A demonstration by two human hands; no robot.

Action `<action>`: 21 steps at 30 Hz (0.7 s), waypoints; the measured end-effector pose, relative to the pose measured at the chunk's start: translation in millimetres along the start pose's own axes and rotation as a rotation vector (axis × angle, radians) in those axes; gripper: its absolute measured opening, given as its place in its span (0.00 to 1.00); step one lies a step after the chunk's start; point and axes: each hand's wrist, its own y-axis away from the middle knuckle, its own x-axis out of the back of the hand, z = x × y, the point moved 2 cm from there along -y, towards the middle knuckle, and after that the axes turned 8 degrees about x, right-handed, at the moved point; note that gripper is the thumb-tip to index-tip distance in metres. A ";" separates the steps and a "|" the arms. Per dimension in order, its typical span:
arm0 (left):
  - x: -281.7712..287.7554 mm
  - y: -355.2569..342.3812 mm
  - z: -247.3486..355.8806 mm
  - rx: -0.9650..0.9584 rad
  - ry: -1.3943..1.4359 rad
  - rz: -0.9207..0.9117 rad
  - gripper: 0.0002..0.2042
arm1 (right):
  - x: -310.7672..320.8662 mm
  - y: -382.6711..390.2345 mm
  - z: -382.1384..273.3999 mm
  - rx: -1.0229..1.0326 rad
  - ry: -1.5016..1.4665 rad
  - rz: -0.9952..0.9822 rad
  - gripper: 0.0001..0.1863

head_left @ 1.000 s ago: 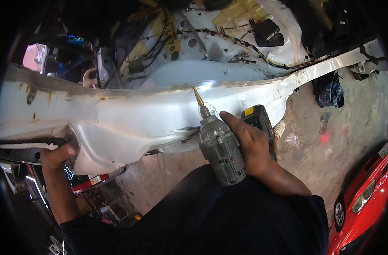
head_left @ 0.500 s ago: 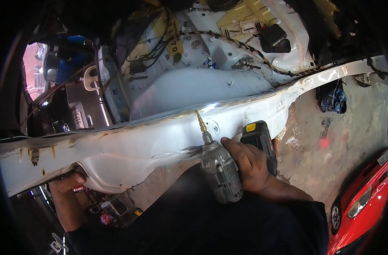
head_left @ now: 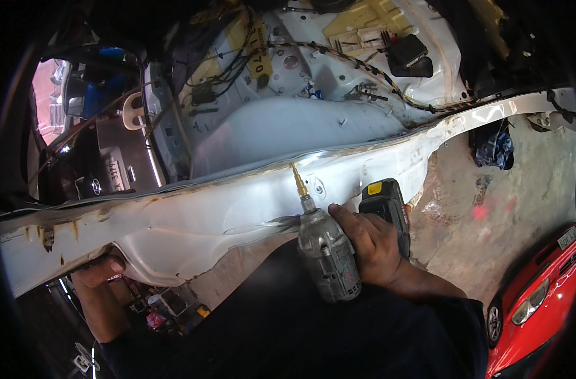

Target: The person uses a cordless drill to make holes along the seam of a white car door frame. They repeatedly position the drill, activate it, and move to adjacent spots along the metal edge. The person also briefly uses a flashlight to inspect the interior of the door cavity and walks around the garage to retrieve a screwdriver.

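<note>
My right hand (head_left: pixel 375 243) is wrapped round the handle of a grey cordless drill (head_left: pixel 327 259) with a black battery pack (head_left: pixel 385 205). A gold step drill bit (head_left: pixel 299 180) sits in its chuck, its tip against or just over the upper part of a white car body panel (head_left: pixel 256 202), near a small hole. At the panel's lower left edge, my left hand (head_left: pixel 100 271) is closed, its thumb showing and the other fingers partly hidden by the edge. Rust stains (head_left: pixel 48 235) mark the panel above that hand.
Beyond the panel lies the car's stripped white interior, with a wiring harness (head_left: pixel 363 66) and a rounded wheel arch (head_left: pixel 281 129). A red car (head_left: pixel 540 309) stands at the lower right on the concrete floor (head_left: pixel 458 208). Cluttered items (head_left: pixel 165 309) lie below the panel at left.
Very little differs: the view has shifted slightly. The drill bit stays at the same spot on the panel, and both hands keep their places.
</note>
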 end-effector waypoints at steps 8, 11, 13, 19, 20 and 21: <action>-1.9 -0.7 1.7 -0.004 0.002 -0.004 0.41 | 1.2 -1.7 1.0 -0.018 -0.033 -0.020 0.35; -3.3 -0.1 2.9 -0.001 0.004 -0.006 0.41 | 2.7 -1.0 0.5 -0.012 -0.036 -0.024 0.35; -5.0 -0.2 3.5 -0.008 0.005 -0.010 0.41 | 3.9 -0.4 0.7 -0.009 -0.033 -0.030 0.35; -9.4 -2.2 5.2 -0.013 0.008 -0.023 0.42 | 5.2 -0.8 2.0 -0.003 -0.035 -0.020 0.36; -9.7 -2.6 5.3 -0.014 0.010 -0.026 0.42 | 5.2 -0.8 2.0 -0.004 -0.038 -0.023 0.36; -10.2 -2.7 5.1 -0.013 0.009 -0.027 0.42 | 5.3 -0.7 1.8 -0.006 -0.040 -0.027 0.36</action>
